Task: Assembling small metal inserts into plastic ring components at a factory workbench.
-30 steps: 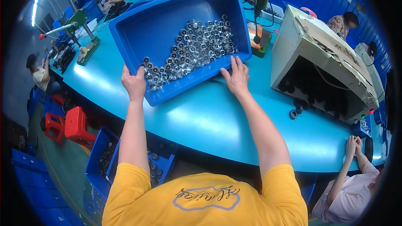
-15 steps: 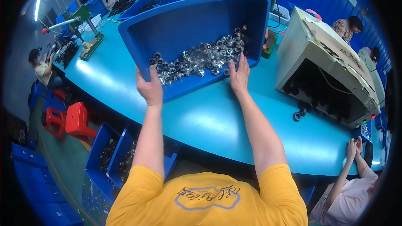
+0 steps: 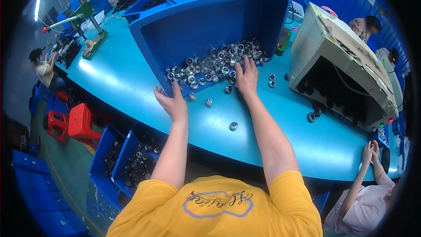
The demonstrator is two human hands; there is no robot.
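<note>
A large blue plastic bin stands tilted on the turquoise table, its opening turned toward me. Many small shiny metal ring-shaped parts lie heaped along its lower side, some at the edge and on the tabletop. My left hand is at the bin's lower left corner, fingers spread, with nothing in it. Beside the heap on the right is my right hand, fingers stretched out at the nearest parts. One loose metal ring lies on the table between my forearms.
At right stands a beige metal box with dark rings inside; two black rings lie before it. A green hand press stands at left. Below the edge are blue bins of parts and red stools. Several co-workers sit around.
The bin has come down and tipped further toward me, and several metal rings have spilled onto the table. My left hand has let go of the corner and moved right.
</note>
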